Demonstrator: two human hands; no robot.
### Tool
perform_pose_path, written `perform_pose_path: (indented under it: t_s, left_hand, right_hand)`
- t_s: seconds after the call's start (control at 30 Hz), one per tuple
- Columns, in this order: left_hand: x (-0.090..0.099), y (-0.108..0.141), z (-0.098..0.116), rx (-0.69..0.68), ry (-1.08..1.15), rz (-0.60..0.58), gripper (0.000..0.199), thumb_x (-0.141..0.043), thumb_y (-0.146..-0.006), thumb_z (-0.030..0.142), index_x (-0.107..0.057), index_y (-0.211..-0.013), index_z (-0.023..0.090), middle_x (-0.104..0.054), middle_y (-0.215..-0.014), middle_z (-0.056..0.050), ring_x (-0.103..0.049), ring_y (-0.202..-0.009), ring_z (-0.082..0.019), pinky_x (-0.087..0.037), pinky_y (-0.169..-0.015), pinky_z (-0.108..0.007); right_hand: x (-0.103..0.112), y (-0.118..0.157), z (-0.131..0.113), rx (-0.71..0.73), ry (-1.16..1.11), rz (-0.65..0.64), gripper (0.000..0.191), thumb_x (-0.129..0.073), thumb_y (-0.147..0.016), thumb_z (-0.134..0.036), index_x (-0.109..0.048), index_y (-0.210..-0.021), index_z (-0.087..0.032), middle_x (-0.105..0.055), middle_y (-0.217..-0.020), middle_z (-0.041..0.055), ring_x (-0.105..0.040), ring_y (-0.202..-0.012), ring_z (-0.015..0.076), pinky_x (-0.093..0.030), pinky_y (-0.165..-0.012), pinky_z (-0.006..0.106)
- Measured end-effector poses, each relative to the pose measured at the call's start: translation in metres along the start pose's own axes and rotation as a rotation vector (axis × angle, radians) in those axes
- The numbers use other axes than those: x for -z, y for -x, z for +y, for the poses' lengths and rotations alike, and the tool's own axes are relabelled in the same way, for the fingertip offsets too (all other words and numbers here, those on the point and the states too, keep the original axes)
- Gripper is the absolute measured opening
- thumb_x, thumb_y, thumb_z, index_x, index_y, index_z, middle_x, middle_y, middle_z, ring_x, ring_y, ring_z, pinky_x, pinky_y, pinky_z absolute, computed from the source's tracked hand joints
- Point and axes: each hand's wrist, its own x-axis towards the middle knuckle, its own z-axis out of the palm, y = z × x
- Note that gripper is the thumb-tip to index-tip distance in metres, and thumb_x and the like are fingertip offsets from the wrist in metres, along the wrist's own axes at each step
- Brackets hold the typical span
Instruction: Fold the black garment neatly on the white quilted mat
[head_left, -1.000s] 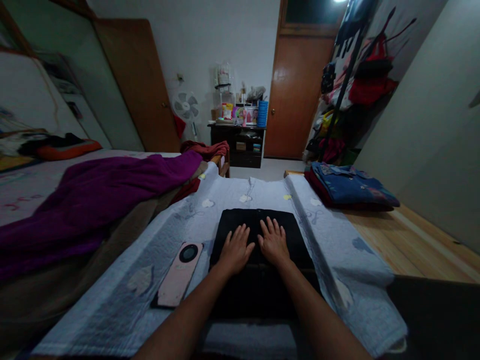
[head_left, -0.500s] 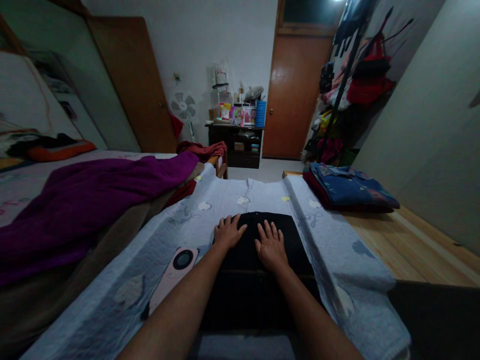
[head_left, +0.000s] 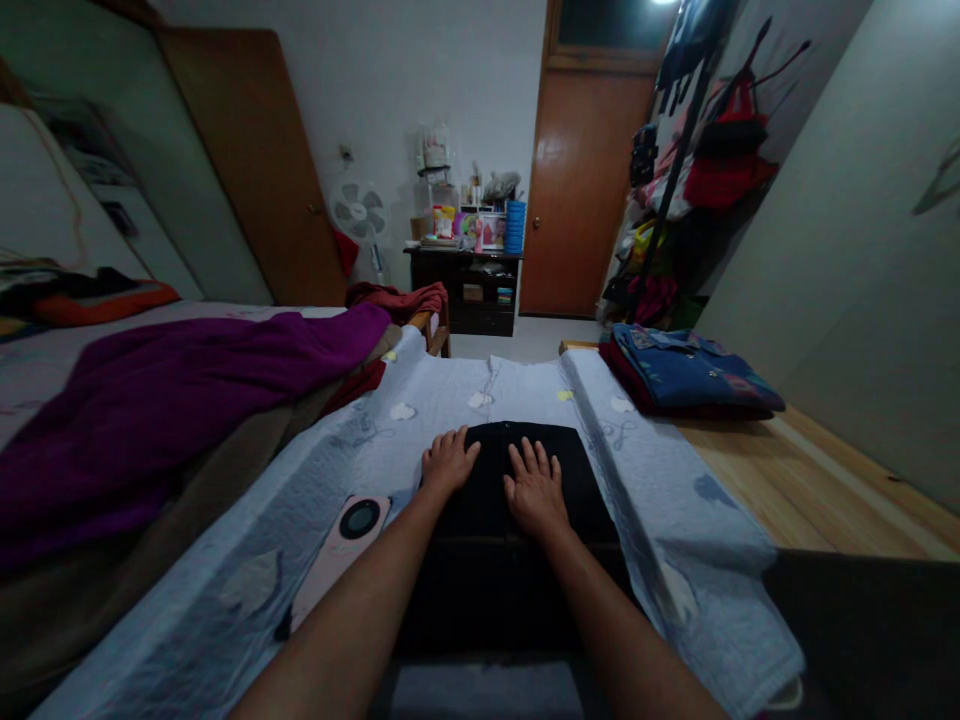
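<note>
A black garment (head_left: 517, 590) lies spread on the pale patterned bed cover (head_left: 465, 378) in front of me. Its narrower far edge has what looks like a waistband with a small button; whether it is trousers or a skirt I cannot tell. My left hand (head_left: 448, 463) rests at its upper left edge, fingers spread. Flat on the cloth right of its middle lies my right hand (head_left: 535, 490), fingers apart too. Neither hand grips anything. Left of my left forearm is a pink phone (head_left: 341, 550) with a round black camera ring, partly hidden by the arm.
Folded clothes, a blue shirt (head_left: 694, 365) on top, sit at the right on a wooden board (head_left: 757, 465). A purple blanket (head_left: 202, 390) covers the left side. Farther back stand a fan (head_left: 361, 212), a dark cabinet (head_left: 480, 310) and a brown door (head_left: 574, 190).
The view has shifted slightly to the right. Both hands stay flat on the black garment, in nearly the same places.
</note>
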Motion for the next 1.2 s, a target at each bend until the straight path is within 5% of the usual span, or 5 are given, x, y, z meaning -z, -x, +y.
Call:
perform_pose_path:
  t_s: [0.1,0.33,0.57,0.83,1.2]
  left_hand:
    - [0.008,0.004,0.011,0.035,0.015,-0.002,0.058,-0.030,-0.093,0.050,-0.029,-0.144,0.022,-0.029,-0.152,-0.013,-0.021,-0.140,-0.032,-0.022,-0.107,-0.059]
    - [-0.006,0.031,0.042,-0.358,0.024,-0.039,0.051,-0.032,-0.094,0.034,-0.031,-0.144,0.028,-0.025,-0.154,-0.002,-0.015,-0.142,-0.024,-0.018,-0.112,-0.054]
    - [-0.028,0.039,0.044,-0.309,-0.053,0.031,0.057,-0.032,-0.093,0.047,-0.023,-0.147,0.033,-0.022,-0.155,0.001,-0.006,-0.143,-0.033,-0.010,-0.107,-0.067]
    - [-0.029,0.040,0.045,-0.297,-0.019,0.042,0.060,-0.033,-0.091,0.052,-0.021,-0.148,0.035,-0.019,-0.156,0.004,-0.003,-0.141,-0.040,-0.008,-0.105,-0.072]
    - [-0.025,0.043,0.046,-0.280,0.026,0.027,0.061,-0.035,-0.091,0.049,-0.023,-0.148,0.033,-0.020,-0.156,0.003,0.000,-0.141,-0.039,-0.003,-0.106,-0.070]
  right_hand:
    - [0.004,-0.003,0.001,-0.017,-0.029,-0.013,0.057,-0.040,-0.091,-0.040,-0.030,-0.146,-0.026,-0.019,-0.156,0.0050,-0.011,-0.143,0.0272,-0.008,-0.112,0.052]
    - [0.023,-0.018,0.020,0.056,-0.088,-0.075,0.049,-0.033,-0.093,-0.031,-0.040,-0.140,-0.020,-0.036,-0.149,0.0058,-0.030,-0.136,0.0219,-0.026,-0.107,0.041]
    - [0.014,-0.033,0.048,0.044,0.009,-0.136,0.059,-0.031,-0.093,-0.051,-0.029,-0.146,-0.025,-0.022,-0.155,0.0022,-0.013,-0.142,0.0227,-0.010,-0.112,0.047]
    - [0.007,-0.052,0.067,-0.152,-0.066,-0.144,0.069,-0.033,-0.087,-0.067,-0.027,-0.146,-0.031,-0.022,-0.155,0.0050,-0.018,-0.139,0.0326,-0.017,-0.106,0.060]
    - [0.000,-0.059,0.101,-0.205,-0.297,-0.026,0.062,-0.046,-0.088,-0.039,-0.034,-0.140,-0.009,-0.034,-0.148,0.0174,-0.028,-0.138,0.0244,-0.021,-0.112,0.038]
